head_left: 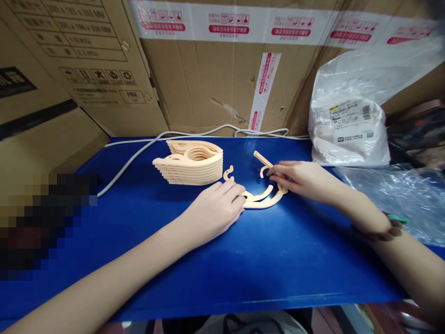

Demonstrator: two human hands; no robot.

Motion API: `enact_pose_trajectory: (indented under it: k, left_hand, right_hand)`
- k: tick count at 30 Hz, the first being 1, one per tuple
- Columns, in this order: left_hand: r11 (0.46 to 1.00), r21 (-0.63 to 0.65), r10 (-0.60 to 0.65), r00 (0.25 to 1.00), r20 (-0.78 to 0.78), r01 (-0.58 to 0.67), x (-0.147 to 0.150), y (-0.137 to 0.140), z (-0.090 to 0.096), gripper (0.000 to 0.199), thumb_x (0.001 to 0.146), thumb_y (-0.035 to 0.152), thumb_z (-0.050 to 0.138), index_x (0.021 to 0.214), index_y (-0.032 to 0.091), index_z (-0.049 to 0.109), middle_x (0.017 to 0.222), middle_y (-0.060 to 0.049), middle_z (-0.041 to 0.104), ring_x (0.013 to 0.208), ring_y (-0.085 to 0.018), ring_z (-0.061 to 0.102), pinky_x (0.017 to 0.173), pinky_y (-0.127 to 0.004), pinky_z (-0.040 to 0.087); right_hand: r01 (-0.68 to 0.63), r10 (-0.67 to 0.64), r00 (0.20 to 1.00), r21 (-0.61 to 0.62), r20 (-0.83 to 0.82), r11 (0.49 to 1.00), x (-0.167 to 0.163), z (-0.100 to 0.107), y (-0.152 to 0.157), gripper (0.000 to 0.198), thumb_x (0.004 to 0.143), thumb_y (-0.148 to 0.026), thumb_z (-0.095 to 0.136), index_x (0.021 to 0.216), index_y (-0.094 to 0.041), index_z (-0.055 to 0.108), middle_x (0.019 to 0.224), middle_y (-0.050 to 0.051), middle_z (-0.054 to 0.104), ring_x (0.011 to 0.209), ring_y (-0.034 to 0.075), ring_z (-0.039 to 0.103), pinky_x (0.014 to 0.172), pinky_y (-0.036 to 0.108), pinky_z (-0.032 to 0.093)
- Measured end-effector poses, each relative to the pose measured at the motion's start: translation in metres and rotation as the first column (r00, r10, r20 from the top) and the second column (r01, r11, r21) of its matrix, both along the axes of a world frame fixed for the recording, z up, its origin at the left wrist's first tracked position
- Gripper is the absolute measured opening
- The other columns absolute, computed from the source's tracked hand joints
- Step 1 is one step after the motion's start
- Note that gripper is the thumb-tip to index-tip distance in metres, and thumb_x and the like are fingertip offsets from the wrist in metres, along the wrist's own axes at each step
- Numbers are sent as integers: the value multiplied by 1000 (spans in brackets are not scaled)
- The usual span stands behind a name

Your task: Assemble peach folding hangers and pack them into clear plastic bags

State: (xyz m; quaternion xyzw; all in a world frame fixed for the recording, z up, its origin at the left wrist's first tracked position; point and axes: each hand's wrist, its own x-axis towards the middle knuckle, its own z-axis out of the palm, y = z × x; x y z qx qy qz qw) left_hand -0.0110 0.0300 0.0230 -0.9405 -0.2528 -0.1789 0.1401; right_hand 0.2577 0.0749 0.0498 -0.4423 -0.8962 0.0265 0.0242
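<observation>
By the left hand (218, 208), a cream plastic curved frame (264, 203) is held at its left end, with the fingers curled together on it; that end is covered by the fingers, so its shape cannot be made out. By the right hand (297, 178), a slim straight cream plastic bar (262, 158) is clamped between the fingers, its middle hidden behind them; whether it is joined to the curved frame cannot be told. Both are held over the blue smooth-topped table (222, 269), nearer its back edge than its front edge. Beside the right fingertips a thin cream hook (262, 172) is seen only in part.

Just beyond the left fingers a small cream S-shaped piece (227, 173) is partly covered. Left of it, toward the back edge, a neat stack of cream curved plastic pieces (194, 169) is set; the lower layers are too alike to be counted.

Along the back edge a white cable (160, 135) is run, in front of a brown cardboard box with red-and-white tape (205, 83). At the back right corner a white plastic parcel bag (349, 125) is stood, its label print too small to read. Along the right edge, crumpled clear plastic film (392, 195) is partly hidden by the right forearm. At the left edge, a dark area is blurred into blocks.
</observation>
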Motion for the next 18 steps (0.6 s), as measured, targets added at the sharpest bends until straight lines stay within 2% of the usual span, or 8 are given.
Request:
enact_pose_trajectory:
  k: [3, 9, 14, 18]
  left_hand:
    - [999, 50, -16, 1000, 0, 16, 1, 1, -3, 22, 98, 15, 47, 97, 9, 68, 105, -11, 70, 99, -25, 64, 80, -36, 52]
    - [999, 26, -41, 999, 17, 40, 0, 0, -2, 22, 97, 12, 49, 100, 8, 69, 106, -12, 71, 98, -25, 66, 83, -36, 54]
    - [998, 25, -53, 998, 36, 52, -2, -1, 2, 24, 98, 12, 47, 102, 9, 70, 109, -10, 72, 98, -20, 67, 91, -34, 53]
    - [998, 11, -66, 995, 69, 66, -3, -1, 2, 26, 99, 12, 45, 103, 11, 70, 112, -9, 73, 97, -19, 67, 92, -33, 54]
  right_hand:
    - [1, -1, 1000, 1, 1, 1000, 0, 0, 0, 34, 100, -34, 38, 116, -20, 64, 99, 8, 68, 85, 20, 67, 71, 30, 48]
    - [9, -9, 1000, -1, -7, 1000, -1, 0, -1, 33, 100, -34, 39, 116, -21, 64, 101, 7, 68, 84, 20, 66, 70, 30, 48]
    - [15, -15, 999, -6, -34, 1000, -2, 0, -2, 31, 99, -34, 41, 115, -21, 65, 102, 6, 68, 84, 20, 67, 71, 31, 48]
    - [10, -10, 999, 2, -38, 1000, -2, 1, -2, 28, 98, -32, 42, 111, -21, 65, 101, 6, 68, 82, 19, 67, 70, 30, 47]
